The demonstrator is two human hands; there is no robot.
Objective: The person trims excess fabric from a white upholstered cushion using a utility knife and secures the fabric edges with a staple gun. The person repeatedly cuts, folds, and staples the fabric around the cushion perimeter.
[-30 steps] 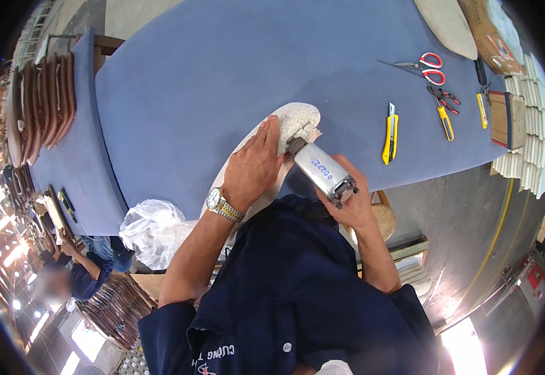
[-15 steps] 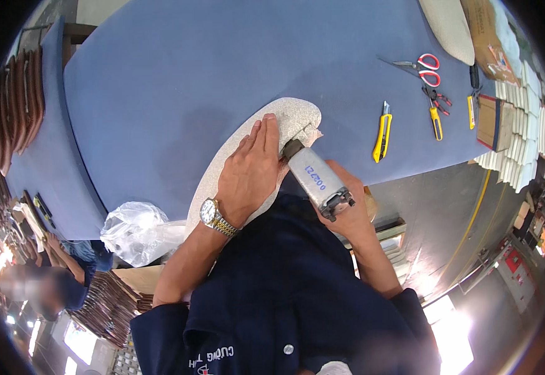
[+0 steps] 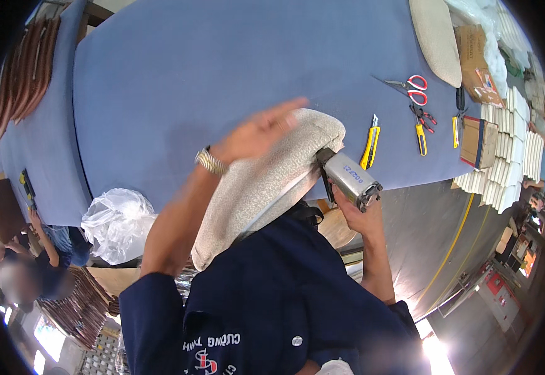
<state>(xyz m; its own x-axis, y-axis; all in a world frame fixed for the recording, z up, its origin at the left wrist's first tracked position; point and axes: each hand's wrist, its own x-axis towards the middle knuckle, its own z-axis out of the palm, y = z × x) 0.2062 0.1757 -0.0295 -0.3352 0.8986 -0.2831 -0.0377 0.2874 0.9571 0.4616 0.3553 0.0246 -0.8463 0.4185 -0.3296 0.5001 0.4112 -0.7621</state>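
While the right hand (image 3: 363, 215) grips a staple gun (image 3: 350, 175), its nose at the far end of a beige cushion (image 3: 266, 178), the blurred left hand (image 3: 253, 137) holds nothing, fingers outstretched over the cushion's left side; contact cannot be told. The cushion is at the blue surface's (image 3: 191, 75) near edge. A yellow knife (image 3: 370, 142) lies just beside the gun, scissors (image 3: 410, 89) and pliers (image 3: 417, 112) farther right, a plastic bag (image 3: 119, 222) left.

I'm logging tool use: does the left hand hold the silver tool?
No: the right hand grips the silver tool, while the left hand is apart from it, stretched open.
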